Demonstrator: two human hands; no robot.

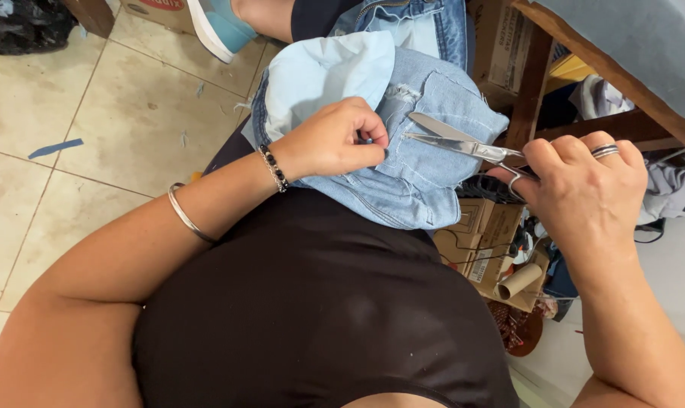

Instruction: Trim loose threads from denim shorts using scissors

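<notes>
While the jeans (426, 162) are pinched on the lap by the left hand (335, 140), open scissors (463, 142) are gripped by the right hand (584, 185), blades resting against the denim.

1. The jeans (403, 151) lie on the person's lap, at twelve o'clock from the torso.
2. The left hand (331, 140) rests on them.
3. The scissors (463, 143) lie at three o'clock of that hand, blades over the jeans, held by the right hand (584, 189).
4. Cardboard boxes (482, 242) sit at five o'clock of the jeans.
</notes>
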